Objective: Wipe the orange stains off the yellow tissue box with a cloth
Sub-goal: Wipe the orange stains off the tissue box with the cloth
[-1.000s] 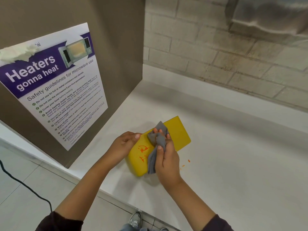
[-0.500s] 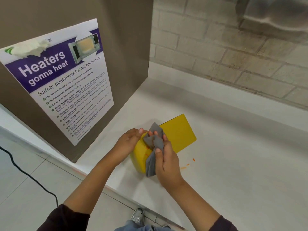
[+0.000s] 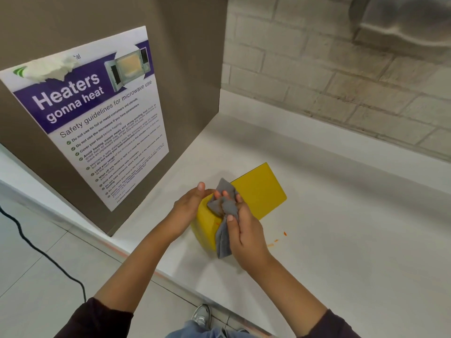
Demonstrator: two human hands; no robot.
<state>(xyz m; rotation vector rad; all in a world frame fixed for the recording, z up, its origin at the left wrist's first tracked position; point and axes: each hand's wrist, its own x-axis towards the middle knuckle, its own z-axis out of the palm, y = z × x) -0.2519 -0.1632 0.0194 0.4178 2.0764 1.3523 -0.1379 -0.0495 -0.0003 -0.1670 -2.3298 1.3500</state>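
Observation:
A yellow tissue box lies on the white counter, long side running away from me to the right. My left hand grips its near left end. My right hand holds a crumpled grey cloth and presses it on the box's near top face. Only a tiny orange mark shows beside the cloth; the rest of the stained area is hidden under it.
A few orange specks lie on the counter right of the box. A brown panel with a microwave safety poster stands at the left. A brick wall runs behind. The counter edge, a black cable and the floor are at the near left.
My right hand has wiped the cloth leftward over the near end of the box. The orange marks seen one second ago are now covered or gone. My left hand keeps its grip.

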